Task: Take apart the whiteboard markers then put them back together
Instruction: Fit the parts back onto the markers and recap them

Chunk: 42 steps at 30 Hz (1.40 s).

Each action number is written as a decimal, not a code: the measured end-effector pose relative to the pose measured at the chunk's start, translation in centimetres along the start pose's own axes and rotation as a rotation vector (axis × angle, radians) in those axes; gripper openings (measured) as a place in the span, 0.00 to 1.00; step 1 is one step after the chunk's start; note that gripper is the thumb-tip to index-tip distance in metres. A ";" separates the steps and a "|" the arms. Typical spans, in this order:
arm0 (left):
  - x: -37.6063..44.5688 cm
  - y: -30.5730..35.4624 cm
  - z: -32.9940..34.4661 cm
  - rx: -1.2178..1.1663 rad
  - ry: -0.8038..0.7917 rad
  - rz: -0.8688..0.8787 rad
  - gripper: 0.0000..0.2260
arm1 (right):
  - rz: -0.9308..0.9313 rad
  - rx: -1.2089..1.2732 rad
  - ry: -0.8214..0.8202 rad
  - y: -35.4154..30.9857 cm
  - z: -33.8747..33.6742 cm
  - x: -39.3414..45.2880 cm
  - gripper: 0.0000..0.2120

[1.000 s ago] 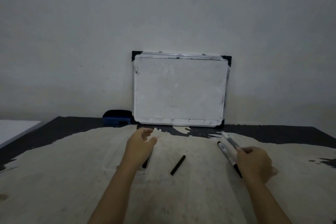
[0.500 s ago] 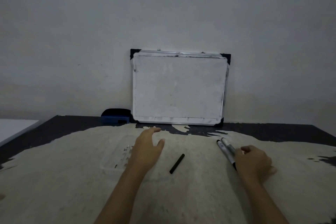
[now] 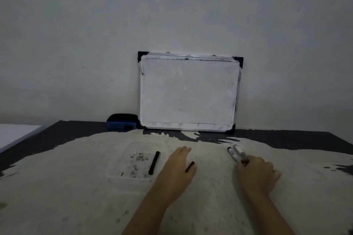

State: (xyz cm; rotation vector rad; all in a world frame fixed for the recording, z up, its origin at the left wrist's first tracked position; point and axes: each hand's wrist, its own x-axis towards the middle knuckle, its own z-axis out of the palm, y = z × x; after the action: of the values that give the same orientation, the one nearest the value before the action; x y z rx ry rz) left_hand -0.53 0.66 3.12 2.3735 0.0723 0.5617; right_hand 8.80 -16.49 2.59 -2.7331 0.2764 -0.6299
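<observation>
Two grey whiteboard marker barrels lie side by side on the table, the left marker and the right marker, tips pointing away from me. My right hand rests at their near ends, fingers curled around the end of the right marker. My left hand lies flat with fingers apart over a short black stick; only the stick's far end shows. A second black stick lies on the right edge of a clear plastic tray.
A small whiteboard leans on the wall at the back of the table. A blue and black eraser sits to its left. The worn table has a dark left edge.
My right hand lowered its raised marker onto the table beside the other one. My left hand slid right onto the middle black stick, uncovering the tray and the second stick.
</observation>
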 end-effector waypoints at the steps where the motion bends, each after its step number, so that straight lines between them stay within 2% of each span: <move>1: -0.3 -0.2 0.5 0.020 -0.057 -0.043 0.26 | -0.003 -0.011 -0.006 0.0 0.0 0.0 0.09; 4: -0.7 -1.0 1.7 0.168 -0.202 -0.122 0.29 | -0.008 -0.039 -0.014 -0.1 0.0 0.0 0.08; 8: -0.8 -1.5 2.4 0.272 -0.212 -0.103 0.27 | -0.026 -0.057 0.006 -0.3 0.2 -0.2 0.08; 11: -0.8 -1.9 2.6 0.271 -0.189 -0.088 0.28 | -0.131 0.190 0.036 -0.4 0.5 -0.2 0.06; 13: -0.8 -2.0 2.5 0.150 -0.139 -0.080 0.28 | -0.249 0.585 -0.104 -0.6 0.4 -0.6 0.04; 15: -0.6 -1.8 2.2 -0.101 -0.042 -0.104 0.27 | -0.351 0.819 -0.314 -1.1 0.2 -1.4 0.09; 18: -0.3 -1.9 1.3 -0.436 0.086 -0.147 0.20 | -0.480 0.832 -0.461 -2.0 0.0 -2.2 0.12; 21: -0.2 -2.2 0.8 -0.525 0.136 -0.118 0.12 | -0.547 0.847 -0.528 -2.6 0.2 -2.7 0.14; 23: -0.2 -2.3 0.8 -0.542 0.161 -0.072 0.11 | -0.589 0.830 -0.542 -2.8 0.4 -3.0 0.12; 26: -0.3 -2.0 1.0 -0.506 0.172 -0.021 0.11 | -0.632 0.778 -0.493 -2.6 0.7 -3.1 0.11; 31: -0.2 -1.8 1.3 -0.284 0.200 0.037 0.10 | -0.731 0.660 -0.302 -2.1 0.8 -2.8 0.11; 35: -0.2 -1.7 1.5 -0.174 0.247 0.115 0.08 | -0.765 0.670 -0.269 -2.0 0.8 -2.7 0.09; 38: -0.1 -1.7 1.5 -0.170 0.255 0.087 0.08 | -0.799 0.606 -0.209 -2.0 0.7 -2.8 0.08; 42: 0.1 -1.5 1.5 -0.287 0.283 -0.014 0.10 | -0.819 0.568 -0.113 -2.0 0.1 -2.6 0.04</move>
State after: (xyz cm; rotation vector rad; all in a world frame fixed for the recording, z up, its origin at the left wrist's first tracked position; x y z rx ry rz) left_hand 0.29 0.87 1.22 2.0036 0.1257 0.8395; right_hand 6.74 -13.92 2.20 -2.2217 -0.9453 -0.6075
